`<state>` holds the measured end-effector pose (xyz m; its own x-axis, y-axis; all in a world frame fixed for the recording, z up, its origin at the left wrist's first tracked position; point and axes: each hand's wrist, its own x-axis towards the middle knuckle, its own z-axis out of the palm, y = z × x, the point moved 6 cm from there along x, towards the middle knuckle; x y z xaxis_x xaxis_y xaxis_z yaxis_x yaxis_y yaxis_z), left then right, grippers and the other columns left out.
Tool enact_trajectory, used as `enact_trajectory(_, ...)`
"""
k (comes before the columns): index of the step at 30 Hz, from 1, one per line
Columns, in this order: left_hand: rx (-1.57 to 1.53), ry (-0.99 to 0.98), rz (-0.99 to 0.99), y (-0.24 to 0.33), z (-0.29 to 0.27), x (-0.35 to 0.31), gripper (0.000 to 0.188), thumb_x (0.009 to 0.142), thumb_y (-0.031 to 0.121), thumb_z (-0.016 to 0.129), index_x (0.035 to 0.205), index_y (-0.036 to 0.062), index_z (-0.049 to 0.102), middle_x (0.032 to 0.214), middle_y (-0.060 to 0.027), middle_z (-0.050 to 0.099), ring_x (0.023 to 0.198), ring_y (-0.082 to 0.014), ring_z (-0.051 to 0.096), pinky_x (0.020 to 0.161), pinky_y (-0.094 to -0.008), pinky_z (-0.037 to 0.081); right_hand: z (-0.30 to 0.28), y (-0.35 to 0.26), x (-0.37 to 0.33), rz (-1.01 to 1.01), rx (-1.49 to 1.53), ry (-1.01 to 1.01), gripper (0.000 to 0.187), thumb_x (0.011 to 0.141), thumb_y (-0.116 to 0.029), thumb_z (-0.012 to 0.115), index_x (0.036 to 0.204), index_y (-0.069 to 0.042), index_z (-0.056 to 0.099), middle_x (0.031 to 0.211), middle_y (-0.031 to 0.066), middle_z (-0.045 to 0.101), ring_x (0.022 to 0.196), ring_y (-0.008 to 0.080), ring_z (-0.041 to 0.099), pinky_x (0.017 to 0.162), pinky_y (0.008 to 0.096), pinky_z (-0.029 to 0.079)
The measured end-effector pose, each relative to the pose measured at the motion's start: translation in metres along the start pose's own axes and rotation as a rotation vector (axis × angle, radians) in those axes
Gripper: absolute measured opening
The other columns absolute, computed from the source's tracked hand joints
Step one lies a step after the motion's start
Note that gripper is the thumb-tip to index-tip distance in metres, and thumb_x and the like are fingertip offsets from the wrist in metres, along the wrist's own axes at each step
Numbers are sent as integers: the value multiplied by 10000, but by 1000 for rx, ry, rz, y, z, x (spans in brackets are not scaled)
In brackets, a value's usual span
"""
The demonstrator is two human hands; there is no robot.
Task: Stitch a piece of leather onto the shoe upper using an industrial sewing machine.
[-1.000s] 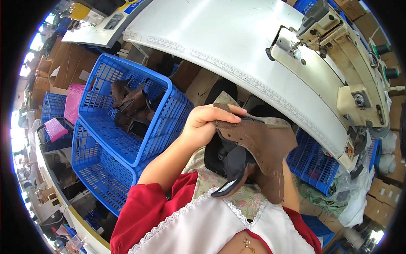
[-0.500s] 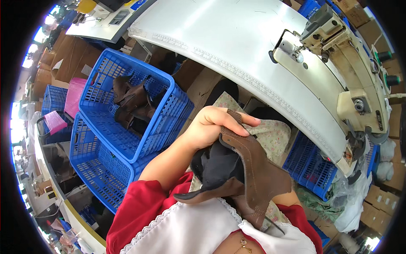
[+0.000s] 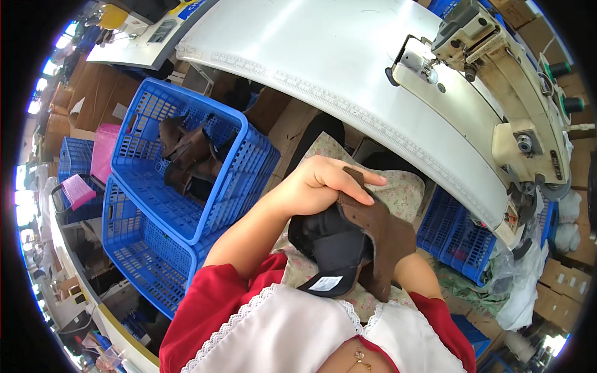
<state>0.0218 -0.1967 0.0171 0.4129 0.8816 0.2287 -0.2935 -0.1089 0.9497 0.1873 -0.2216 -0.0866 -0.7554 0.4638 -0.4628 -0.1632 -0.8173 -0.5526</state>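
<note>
A brown leather shoe upper (image 3: pixel 395 239) with black lining is held up over my lap. My left hand (image 3: pixel 323 183) is closed on its upper edge, with a brown strap end (image 3: pixel 353 194) between the fingers. Inside the upper, the black lining (image 3: pixel 329 242) faces me, and a small white label (image 3: pixel 326 283) shows near its lower end. My right forearm (image 3: pixel 418 273) reaches behind the upper. The leather hides my right hand, so its fingers do not show. Beneath lies a floral cloth (image 3: pixel 398 193) across my lap.
Ahead is a white worktable (image 3: pixel 298 37) with a ruler along its edge. A sewing machine (image 3: pixel 497 81) stands at its right. To the left, a blue crate (image 3: pixel 186 230) holds more brown uppers (image 3: pixel 193 152), beside a lower blue crate (image 3: pixel 146 248). Another blue crate (image 3: pixel 454 239) sits under the table.
The upper has turned in my hands: more of the black lining and a white label now show, and less of the brown outside. My left hand has shifted slightly right.
</note>
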Motion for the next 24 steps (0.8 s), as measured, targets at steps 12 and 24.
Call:
enact_trajectory(12,-168,197,70,-10,-56,-21,284,632,-89,526,799,-26,746,1056,-287,691,1002,-379,682,881,-419,541,7,11,-11,-42,376,21,420,943,-184,625,1334,-57,541,1323,76,588,1172,213,578,956,364,487)
enact_trajectory(24,-141,443,118,-20,-75,-45,257,717,-143,514,794,0,713,1092,-304,666,966,-367,688,845,-444,581,-27,-75,-113,-837,-526,470,292,946,-109,542,1156,38,682,1188,180,678,674,145,633,703,276,506)
